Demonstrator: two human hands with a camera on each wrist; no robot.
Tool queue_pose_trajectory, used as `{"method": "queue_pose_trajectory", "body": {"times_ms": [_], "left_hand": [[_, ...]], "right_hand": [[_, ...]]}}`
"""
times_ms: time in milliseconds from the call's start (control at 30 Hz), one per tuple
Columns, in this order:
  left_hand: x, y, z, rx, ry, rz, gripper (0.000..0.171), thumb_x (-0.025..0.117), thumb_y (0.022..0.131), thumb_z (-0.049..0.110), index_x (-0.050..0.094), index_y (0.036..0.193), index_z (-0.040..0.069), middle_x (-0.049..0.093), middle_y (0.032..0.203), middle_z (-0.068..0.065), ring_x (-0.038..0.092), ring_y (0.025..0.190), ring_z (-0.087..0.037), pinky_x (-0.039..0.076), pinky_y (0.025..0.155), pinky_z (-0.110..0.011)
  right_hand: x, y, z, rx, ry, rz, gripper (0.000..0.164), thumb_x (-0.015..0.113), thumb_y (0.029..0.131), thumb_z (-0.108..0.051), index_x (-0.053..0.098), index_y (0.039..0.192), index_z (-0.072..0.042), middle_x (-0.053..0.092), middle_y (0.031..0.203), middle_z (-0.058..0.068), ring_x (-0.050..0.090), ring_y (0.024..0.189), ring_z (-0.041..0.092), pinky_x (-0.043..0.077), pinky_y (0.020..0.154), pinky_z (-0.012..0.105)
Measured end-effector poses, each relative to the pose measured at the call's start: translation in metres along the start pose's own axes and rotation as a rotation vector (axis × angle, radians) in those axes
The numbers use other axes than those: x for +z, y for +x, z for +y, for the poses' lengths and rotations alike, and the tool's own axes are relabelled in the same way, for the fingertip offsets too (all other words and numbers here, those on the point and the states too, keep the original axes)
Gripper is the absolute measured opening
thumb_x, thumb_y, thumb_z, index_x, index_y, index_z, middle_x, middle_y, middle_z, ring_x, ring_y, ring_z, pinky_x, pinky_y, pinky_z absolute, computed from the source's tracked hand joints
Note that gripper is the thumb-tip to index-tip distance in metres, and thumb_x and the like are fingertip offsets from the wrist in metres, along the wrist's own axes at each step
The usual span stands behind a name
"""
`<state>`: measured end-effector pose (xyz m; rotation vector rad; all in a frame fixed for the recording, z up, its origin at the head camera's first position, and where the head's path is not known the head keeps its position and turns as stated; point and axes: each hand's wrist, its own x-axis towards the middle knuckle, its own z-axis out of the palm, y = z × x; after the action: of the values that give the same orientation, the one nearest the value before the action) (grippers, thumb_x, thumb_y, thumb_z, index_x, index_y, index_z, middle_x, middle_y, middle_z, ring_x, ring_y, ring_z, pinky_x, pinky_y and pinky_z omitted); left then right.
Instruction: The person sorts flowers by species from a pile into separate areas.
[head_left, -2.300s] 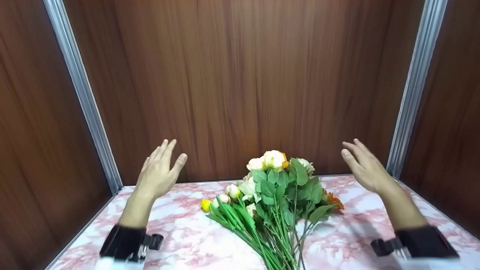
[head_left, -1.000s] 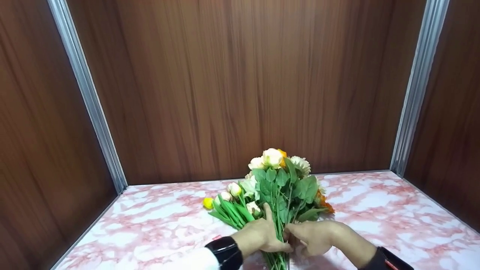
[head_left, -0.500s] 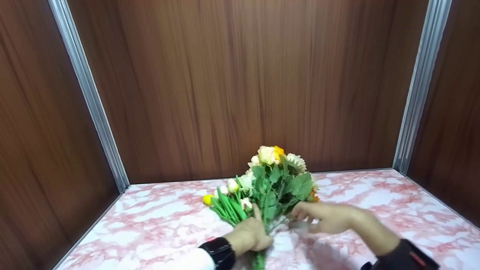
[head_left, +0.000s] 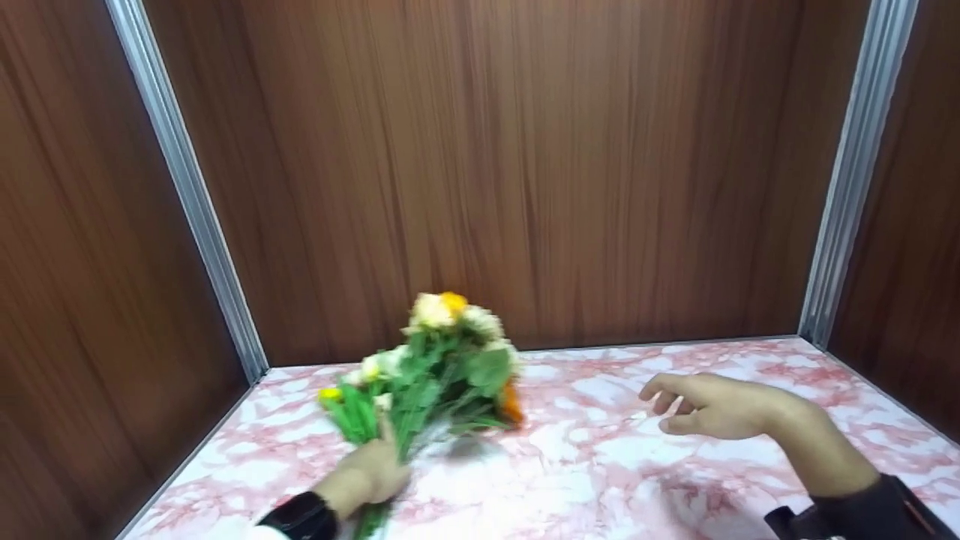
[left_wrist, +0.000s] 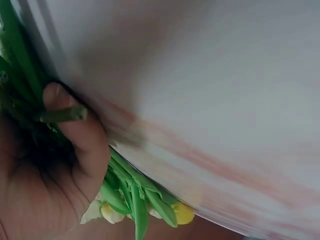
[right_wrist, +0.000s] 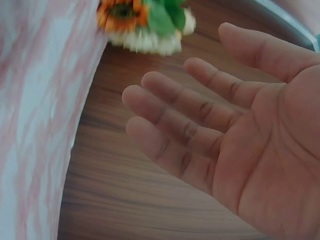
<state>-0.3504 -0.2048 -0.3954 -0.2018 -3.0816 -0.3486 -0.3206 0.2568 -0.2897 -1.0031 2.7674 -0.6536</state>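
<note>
My left hand [head_left: 373, 469] grips the green stems of a bunch of flowers [head_left: 431, 375] on the left half of the table. In the left wrist view the thumb and palm wrap round the stems [left_wrist: 22, 75], and one cut stem end sticks out over the thumb. White, cream, yellow and orange blooms fan out beyond the hand, with yellow tulips [left_wrist: 183, 213] at the left side. The right hand [head_left: 720, 405] is apart from the bunch, over the right side, its fingers relaxed and its palm bare. An orange flower [right_wrist: 122, 14] shows beyond it in the right wrist view.
The table [head_left: 585, 450] has a pink and white marbled top. A brown wood-grain wall [head_left: 525, 165] closes off the back, with side walls at left and right. Metal posts [head_left: 180, 172] stand at the back corners.
Both hands came in from the sides to the stems. The left hand took hold and carried the bunch left; the right hand let go and drew away to the right.
</note>
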Motion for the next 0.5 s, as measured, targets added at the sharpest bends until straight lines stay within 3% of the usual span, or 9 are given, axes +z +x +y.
{"method": "queue_pose_trajectory", "body": {"times_ms": [200, 300, 400, 500], "left_hand": [[-0.017, -0.014, -0.075, -0.054, 0.045, -0.019, 0.095, 0.056, 0.085, 0.034, 0.0, 0.137, -0.023, 0.062, 0.102, -0.032, 0.062, 0.095, -0.042, 0.047, 0.088, -0.052], [-0.026, -0.021, -0.104, -0.076, 0.066, -0.032, 0.096, 0.056, 0.085, 0.037, 0.001, 0.137, -0.023, 0.058, 0.107, -0.037, 0.059, 0.101, -0.046, 0.044, 0.092, -0.054], [-0.034, -0.022, -0.122, -0.088, 0.089, -0.063, 0.097, 0.055, 0.084, 0.038, 0.0, 0.137, -0.022, 0.059, 0.105, -0.036, 0.06, 0.1, -0.044, 0.044, 0.09, -0.055], [-0.04, -0.023, -0.127, -0.113, 0.121, -0.094, 0.098, 0.055, 0.084, 0.042, 0.002, 0.139, -0.02, 0.062, 0.102, -0.032, 0.061, 0.098, -0.042, 0.046, 0.087, -0.054]], "right_hand": [[-0.002, -0.006, 0.0, -0.002, -0.018, 0.014, 0.036, 0.056, 0.092, -0.034, 0.049, 0.123, -0.019, 0.061, 0.111, 0.003, 0.061, 0.096, 0.022, 0.05, 0.072, 0.029], [-0.003, -0.004, -0.002, -0.005, -0.009, 0.003, 0.037, 0.056, 0.092, -0.034, 0.048, 0.124, -0.018, 0.061, 0.111, 0.004, 0.061, 0.096, 0.023, 0.05, 0.072, 0.029], [-0.003, -0.002, -0.004, -0.005, -0.006, 0.006, 0.038, 0.056, 0.092, -0.035, 0.047, 0.125, -0.018, 0.061, 0.111, 0.004, 0.061, 0.096, 0.023, 0.05, 0.071, 0.028], [-0.002, -0.001, -0.005, -0.008, 0.004, 0.014, 0.041, 0.056, 0.092, -0.036, 0.045, 0.127, -0.017, 0.061, 0.112, 0.005, 0.061, 0.096, 0.023, 0.05, 0.071, 0.028]]}}
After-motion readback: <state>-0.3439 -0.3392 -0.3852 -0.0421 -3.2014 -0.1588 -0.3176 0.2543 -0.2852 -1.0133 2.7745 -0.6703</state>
